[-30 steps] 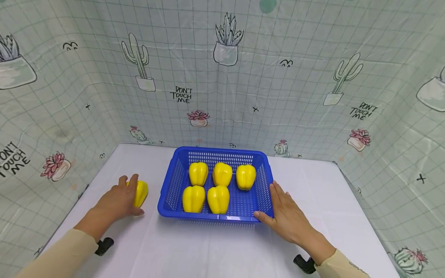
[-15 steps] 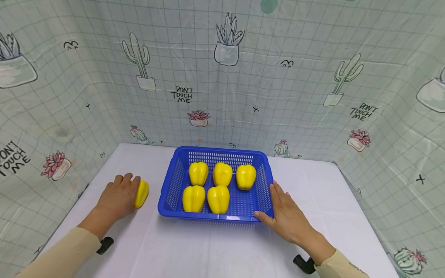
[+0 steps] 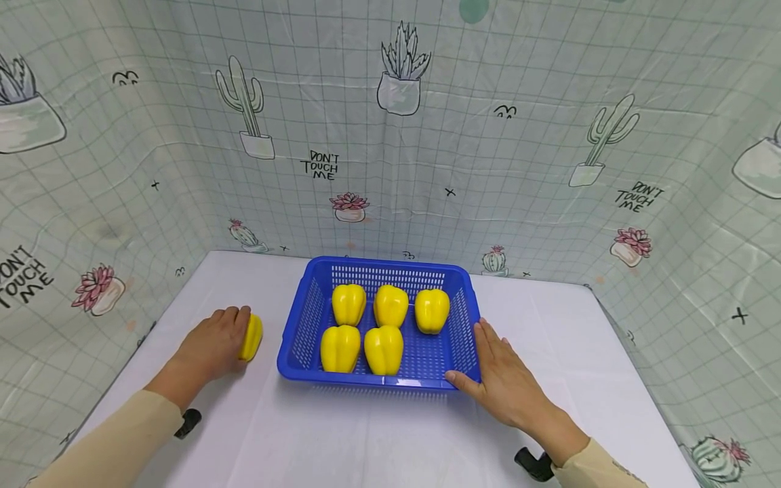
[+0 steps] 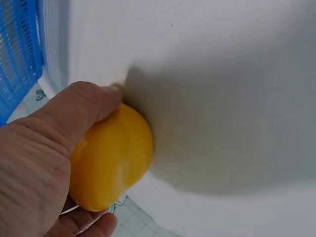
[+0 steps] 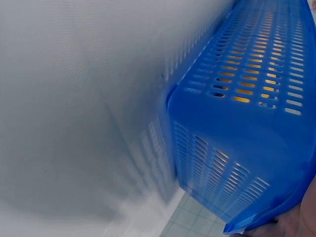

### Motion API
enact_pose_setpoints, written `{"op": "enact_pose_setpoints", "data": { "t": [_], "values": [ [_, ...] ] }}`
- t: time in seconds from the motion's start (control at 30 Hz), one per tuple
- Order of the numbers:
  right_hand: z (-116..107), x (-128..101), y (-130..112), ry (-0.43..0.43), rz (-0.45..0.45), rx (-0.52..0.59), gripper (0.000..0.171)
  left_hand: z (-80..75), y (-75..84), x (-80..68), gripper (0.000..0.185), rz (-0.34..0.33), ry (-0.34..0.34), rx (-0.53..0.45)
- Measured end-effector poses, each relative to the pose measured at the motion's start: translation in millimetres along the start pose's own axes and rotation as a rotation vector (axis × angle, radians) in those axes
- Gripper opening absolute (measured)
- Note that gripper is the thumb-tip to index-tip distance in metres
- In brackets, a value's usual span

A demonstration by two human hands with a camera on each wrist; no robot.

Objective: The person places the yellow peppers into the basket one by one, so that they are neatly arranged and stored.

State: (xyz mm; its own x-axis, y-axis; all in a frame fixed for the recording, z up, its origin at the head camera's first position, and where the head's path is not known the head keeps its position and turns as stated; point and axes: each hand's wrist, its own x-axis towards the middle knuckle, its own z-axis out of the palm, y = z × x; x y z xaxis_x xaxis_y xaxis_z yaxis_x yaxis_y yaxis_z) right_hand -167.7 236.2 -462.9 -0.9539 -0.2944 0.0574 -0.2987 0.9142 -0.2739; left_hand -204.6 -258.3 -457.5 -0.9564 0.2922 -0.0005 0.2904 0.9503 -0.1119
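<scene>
My left hand [image 3: 215,344] grips a yellow bell pepper [image 3: 251,337] on the left of the table. In the left wrist view the thumb lies over one side of this bell pepper [image 4: 116,155] and fingers show below it. To its right stands a blue plastic basket [image 3: 293,339] with slotted walls, holding several more yellow bell peppers [image 3: 383,350] in two rows. My right hand [image 3: 506,379] rests at the basket's front right corner, fingers straight along the side and thumb on the front rim. The right wrist view shows the basket wall [image 5: 232,128] and part of that hand.
A white cloth [image 3: 366,440] covers the table. Behind and at both sides hangs a grid-patterned curtain [image 3: 464,149] with cactus prints. A small black device [image 3: 188,423] sits at the left wrist, and another black device [image 3: 533,464] at the right.
My left hand has closed its fingers around the bell pepper, which has tilted and shifted slightly right. The right hand and basket have stayed in place.
</scene>
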Motion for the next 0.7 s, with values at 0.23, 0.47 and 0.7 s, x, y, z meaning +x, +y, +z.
{"op": "enact_pose_setpoints", "data": {
  "t": [0.23, 0.47, 0.7],
  "values": [
    [1, 0, 0, 0.005, -0.006, -0.005, 0.108, -2.0, -3.8, 4.0, 0.096, 0.002, -0.022, 0.008],
    [0, 1, 0, -0.003, -0.004, -0.002, 0.109, -7.1, -8.5, 8.6, 0.09, 0.021, 0.038, -0.012],
    [0, 1, 0, -0.007, 0.004, -0.004, 0.109, -23.4, -5.4, 13.9, 0.091, 0.045, 0.08, 0.018]
  ]
}}
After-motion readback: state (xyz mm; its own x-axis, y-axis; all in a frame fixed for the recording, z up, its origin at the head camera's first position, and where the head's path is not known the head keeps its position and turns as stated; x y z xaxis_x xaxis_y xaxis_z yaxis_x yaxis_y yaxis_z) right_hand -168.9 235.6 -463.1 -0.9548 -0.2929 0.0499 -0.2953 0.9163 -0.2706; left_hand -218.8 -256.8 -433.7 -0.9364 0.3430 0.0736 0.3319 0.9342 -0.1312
